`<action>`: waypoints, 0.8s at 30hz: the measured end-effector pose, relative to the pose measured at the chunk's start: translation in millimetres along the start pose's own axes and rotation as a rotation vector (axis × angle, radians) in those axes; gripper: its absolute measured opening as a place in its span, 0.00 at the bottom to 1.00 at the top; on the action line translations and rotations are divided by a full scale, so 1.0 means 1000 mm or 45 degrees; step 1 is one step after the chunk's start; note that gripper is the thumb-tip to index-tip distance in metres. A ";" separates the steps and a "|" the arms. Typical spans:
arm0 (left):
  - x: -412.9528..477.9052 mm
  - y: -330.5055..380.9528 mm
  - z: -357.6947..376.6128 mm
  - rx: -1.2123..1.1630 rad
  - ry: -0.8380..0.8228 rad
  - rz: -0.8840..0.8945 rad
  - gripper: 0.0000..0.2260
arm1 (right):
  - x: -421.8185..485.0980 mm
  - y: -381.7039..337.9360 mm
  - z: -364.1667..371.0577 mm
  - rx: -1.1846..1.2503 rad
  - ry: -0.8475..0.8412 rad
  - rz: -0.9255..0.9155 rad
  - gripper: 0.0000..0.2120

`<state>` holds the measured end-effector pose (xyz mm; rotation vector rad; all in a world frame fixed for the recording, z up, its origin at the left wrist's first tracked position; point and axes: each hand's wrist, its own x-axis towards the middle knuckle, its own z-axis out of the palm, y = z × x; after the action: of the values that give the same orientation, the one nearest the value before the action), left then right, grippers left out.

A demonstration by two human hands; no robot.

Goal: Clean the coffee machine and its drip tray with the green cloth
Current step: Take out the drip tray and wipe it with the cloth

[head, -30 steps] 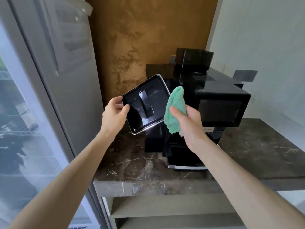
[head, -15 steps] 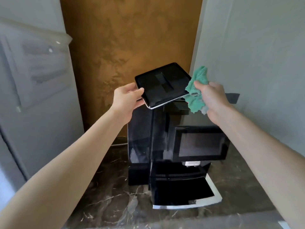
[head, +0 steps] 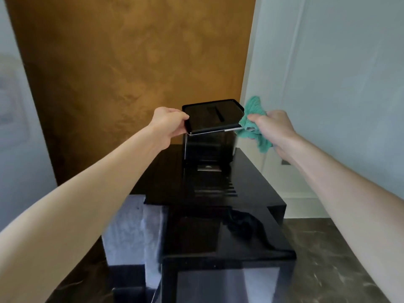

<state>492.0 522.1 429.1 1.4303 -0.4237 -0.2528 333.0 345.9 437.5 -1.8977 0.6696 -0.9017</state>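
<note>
Dark marbled table (head: 341, 248) fills the near corners of the head view, right side plainly seen, left side mostly behind a forearm. On it stands the coffee machine (head: 218, 193), glossy black, seen from above and in front; its near face is at the bottom edge. A translucent grey tank (head: 131, 226) sits against the machine's left flank. An irregular dark shape (head: 240, 226) shows on the glossy top; mark or reflection, cannot tell. Further back a raised black box (head: 209, 147) stands at the rear of the machine top. Directly over this box is a flat black panel (head: 213, 117) with a chrome near edge and a slot in its face, slightly tilted; whether it touches the box cannot be told. Left hand (head: 169, 124) grips the panel's left edge, thumb on top, fingers curled underneath. Right hand (head: 273, 130) holds the green cloth (head: 251, 125) bunched, fingers closed round it. The cloth touches the panel's right edge near the front corner, part sticking up above the hand and part hanging below it. Both forearms are bare and reach in from the lower corners. Behind everything, an ochre mottled wall panel (head: 142, 62) takes the centre and left; a pale wall (head: 338, 73) is to the right.
</note>
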 end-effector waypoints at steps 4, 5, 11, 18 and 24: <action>0.030 -0.006 0.021 0.176 -0.054 -0.066 0.07 | 0.046 0.010 -0.003 -0.130 -0.129 -0.013 0.13; 0.037 -0.008 0.024 0.226 -0.047 -0.070 0.04 | 0.054 0.012 -0.003 -0.161 -0.177 -0.013 0.13; 0.068 -0.010 0.029 0.608 0.097 0.149 0.11 | 0.086 0.019 -0.002 -0.201 -0.307 0.047 0.14; 0.082 -0.015 0.024 0.577 0.149 0.032 0.11 | 0.096 0.032 0.006 -0.354 -0.423 0.073 0.14; 0.089 -0.021 0.028 0.535 0.214 0.017 0.10 | 0.104 0.043 -0.006 -0.296 -0.369 0.069 0.13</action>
<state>561.9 456.5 422.0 1.8437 -0.3603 -0.0301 385.8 246.5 433.9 -2.1519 0.6670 -0.5164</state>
